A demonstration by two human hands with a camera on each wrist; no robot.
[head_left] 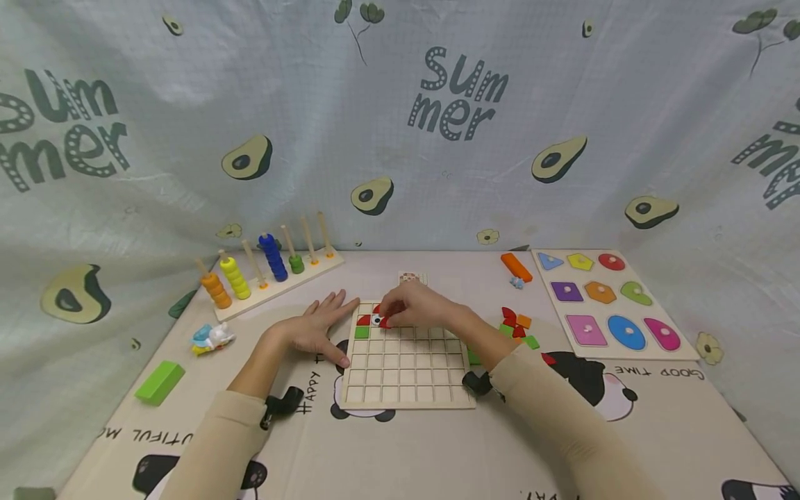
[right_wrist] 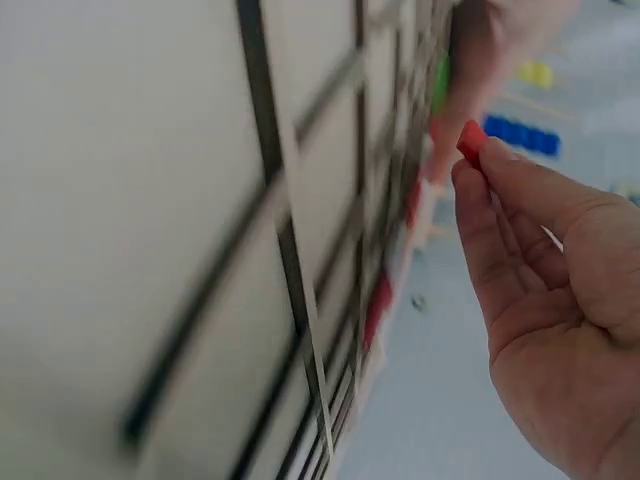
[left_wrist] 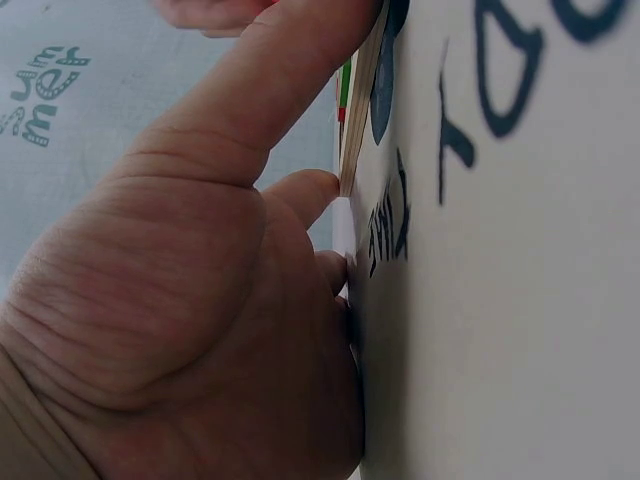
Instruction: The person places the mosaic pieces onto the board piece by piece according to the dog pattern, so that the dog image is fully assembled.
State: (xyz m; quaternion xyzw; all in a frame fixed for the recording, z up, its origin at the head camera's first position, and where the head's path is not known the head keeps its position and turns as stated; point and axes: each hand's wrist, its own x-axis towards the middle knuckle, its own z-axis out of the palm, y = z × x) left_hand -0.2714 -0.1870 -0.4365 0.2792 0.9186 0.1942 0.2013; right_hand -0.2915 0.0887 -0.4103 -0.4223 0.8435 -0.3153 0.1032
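Note:
A wooden grid board (head_left: 409,378) lies flat, its upper left squares bearing a green piece (head_left: 362,332), a red piece (head_left: 364,320) and an eye piece (head_left: 376,320). Thumb and forefinger of my right hand (head_left: 417,305) pinch a small red piece (right_wrist: 470,140) over the board's upper left part, beside the eye piece. My left hand (head_left: 315,328) is spread on the table along the board's left side. In the left wrist view its thumb and a fingertip are right at the board's edge (left_wrist: 362,120). The right hand hides part of the top row.
Loose red, green and orange pieces (head_left: 523,321) lie right of the board, near a shape puzzle (head_left: 556,305). Behind the left hand stands a peg stacker (head_left: 281,290) with coloured rings. A green block (head_left: 160,382) and a small toy (head_left: 212,338) lie at left, an orange block (head_left: 516,267) at back right.

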